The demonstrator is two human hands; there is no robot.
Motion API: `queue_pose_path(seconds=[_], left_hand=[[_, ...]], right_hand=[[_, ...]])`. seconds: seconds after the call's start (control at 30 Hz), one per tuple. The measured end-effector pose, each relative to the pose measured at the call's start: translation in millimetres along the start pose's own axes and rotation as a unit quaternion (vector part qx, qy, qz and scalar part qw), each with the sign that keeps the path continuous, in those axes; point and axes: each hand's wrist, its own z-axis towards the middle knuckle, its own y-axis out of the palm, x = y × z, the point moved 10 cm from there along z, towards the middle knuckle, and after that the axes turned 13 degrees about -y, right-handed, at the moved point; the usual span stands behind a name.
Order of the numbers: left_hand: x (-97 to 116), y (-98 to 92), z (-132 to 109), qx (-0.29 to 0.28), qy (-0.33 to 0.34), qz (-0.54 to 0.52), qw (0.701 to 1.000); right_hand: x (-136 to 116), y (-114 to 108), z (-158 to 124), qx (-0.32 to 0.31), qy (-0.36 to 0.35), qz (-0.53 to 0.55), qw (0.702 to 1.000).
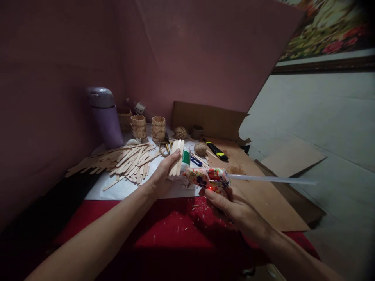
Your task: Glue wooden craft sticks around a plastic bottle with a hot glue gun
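Observation:
My left hand (pixel 162 171) is closed round a small white container with a green label (pixel 186 157). Several craft sticks (pixel 179 150) stand side by side against its surface, with my thumb over them. In my right hand (pixel 227 203) is a hot glue gun (pixel 206 176) with a flowery pattern and a lit red light. Its nozzle points left, close beside the lower part of the container; whether the two touch I cannot tell. A long translucent glue stick (pixel 272 179) sticks out of the gun's back end to the right.
Loose craft sticks (pixel 131 160) lie piled on white paper at left, before a purple bottle (pixel 107 121). Behind are stick-covered cups (pixel 158 128), scissors (pixel 165 148) and twine balls (pixel 200 149). A black-yellow cutter (pixel 216 150) lies on cardboard (pixel 263 203) at right.

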Motion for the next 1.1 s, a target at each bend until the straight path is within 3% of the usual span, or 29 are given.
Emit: queue_pose_path(seconds=[0.17, 0.67, 1.1], left_hand=[[-1.1, -6.7, -0.8, 0.055, -0.013, 0.023, 0.998], [2.1, -0.2, -0.7, 0.021, 0.009, 0.037, 0.999], [6.1, -1.9, -4.9, 0.048, 0.032, 0.039, 0.998]], right_hand=[[0.9, -1.2, -0.6, -0.001, 0.002, -0.014, 1.000], [-0.6, -0.7, -0.9, -0.004, -0.006, -0.020, 1.000], [-1.5, -3.7, -0.3, 0.013, -0.008, -0.026, 1.000]])
